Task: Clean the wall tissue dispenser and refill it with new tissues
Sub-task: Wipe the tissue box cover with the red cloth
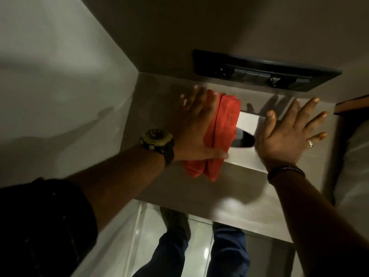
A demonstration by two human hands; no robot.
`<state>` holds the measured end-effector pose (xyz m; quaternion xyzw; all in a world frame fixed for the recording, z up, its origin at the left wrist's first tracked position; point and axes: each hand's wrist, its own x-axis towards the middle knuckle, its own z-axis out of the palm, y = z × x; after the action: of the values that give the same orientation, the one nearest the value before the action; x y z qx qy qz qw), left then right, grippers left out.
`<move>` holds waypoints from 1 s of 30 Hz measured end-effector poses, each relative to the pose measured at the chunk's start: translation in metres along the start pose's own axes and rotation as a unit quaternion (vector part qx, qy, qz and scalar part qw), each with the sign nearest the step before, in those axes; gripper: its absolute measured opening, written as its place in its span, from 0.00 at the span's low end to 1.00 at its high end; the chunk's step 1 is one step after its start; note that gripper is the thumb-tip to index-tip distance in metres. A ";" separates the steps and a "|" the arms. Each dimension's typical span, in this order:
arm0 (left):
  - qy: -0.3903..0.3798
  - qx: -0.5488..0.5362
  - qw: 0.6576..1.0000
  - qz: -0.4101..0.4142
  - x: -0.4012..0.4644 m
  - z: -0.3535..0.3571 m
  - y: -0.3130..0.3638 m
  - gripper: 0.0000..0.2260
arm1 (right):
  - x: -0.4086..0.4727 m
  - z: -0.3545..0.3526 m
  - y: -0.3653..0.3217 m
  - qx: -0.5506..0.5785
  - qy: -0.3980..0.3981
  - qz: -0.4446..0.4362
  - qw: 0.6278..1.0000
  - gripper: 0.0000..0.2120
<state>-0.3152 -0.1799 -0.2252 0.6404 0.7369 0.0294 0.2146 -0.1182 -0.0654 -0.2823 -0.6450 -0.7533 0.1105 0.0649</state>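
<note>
The wall tissue dispenser [249, 162] is a flat steel panel set into the wall, with a dark oval slot [244, 141] from which a white tissue [247, 121] sticks out. My left hand [196, 124] lies flat on a folded red cloth [219, 134] and presses it against the panel just left of the slot. My right hand [291, 132] rests on the panel to the right of the slot, fingers spread, holding nothing. The left hand is blurred by motion.
A black switch panel [265, 73] is fixed on the wall above the dispenser. A pale side wall [60, 96] closes the left. A wooden edge [351, 105] stands at the right. Below are glossy floor tiles [199, 246] and my legs in blue trousers [169, 252].
</note>
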 end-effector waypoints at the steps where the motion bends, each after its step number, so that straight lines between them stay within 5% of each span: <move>1: 0.038 0.004 0.999 0.024 0.001 0.010 0.019 0.56 | 0.000 -0.001 0.001 -0.003 -0.009 -0.001 1.000 0.36; 5: 0.128 0.063 0.989 0.024 0.013 0.041 0.049 0.37 | 0.002 -0.003 0.000 0.004 -0.034 -0.024 0.999 0.39; 9: 0.126 0.071 0.988 0.057 0.017 0.049 0.025 0.31 | 0.005 -0.002 0.001 -0.005 -0.051 -0.015 0.999 0.41; 18: 0.101 -0.008 0.992 -0.071 -0.001 0.031 -0.019 0.30 | 0.004 -0.005 -0.001 -0.001 -0.070 -0.008 0.998 0.40; 30: 0.095 0.025 0.995 -0.031 -0.011 0.055 0.019 0.29 | 0.005 -0.005 -0.001 -0.005 -0.062 -0.024 0.998 0.39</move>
<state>-0.2767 -0.2002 -0.2662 0.6172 0.7736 0.0648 0.1282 -0.1191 -0.0605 -0.2778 -0.6191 -0.7717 0.1447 0.0171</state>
